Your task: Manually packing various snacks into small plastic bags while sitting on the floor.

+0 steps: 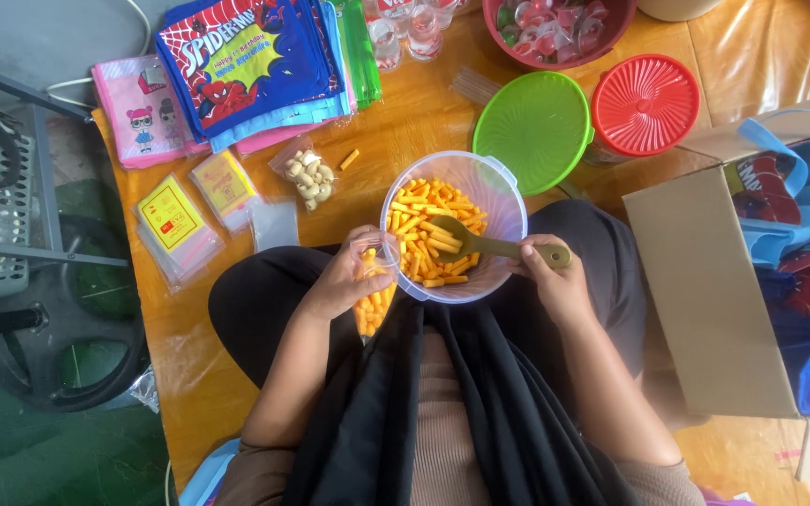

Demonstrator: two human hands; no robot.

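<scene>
A: What is each hand doing?

B: The left hand (341,281) has its grip clenched on a small clear bag (374,298), partly filled with orange snack sticks. It holds the bag's mouth right at the rim of the clear plastic bowl (508,201), probably so that nothing spills in between.

A: And the other?

B: The right hand (555,276) is grasping the handle of an olive-green spoon (489,245). The spoon's head lies in the snack sticks (428,230) that fill the bowl, pointing towards the bag.

A: Where does the bowl sit?

B: On the person's lap, between the knees, touching both hands, so it is close and steady. The person seems to sit on the floor (405,122), a glossy orange-brown surface with everything spread out on it.

A: What lies around?

B: Just beyond the bowl, a green lid (534,122) and a red lid (646,103) lie flat, set aside within reach. To the left are a small bag of pale snacks (307,176), a flat empty clear bag (274,223) and yellow-labelled packets (172,223). Further off is a stack of printed party bags (246,66). A cardboard box (705,281) stands near the right knee, with blue bags inside.
</scene>
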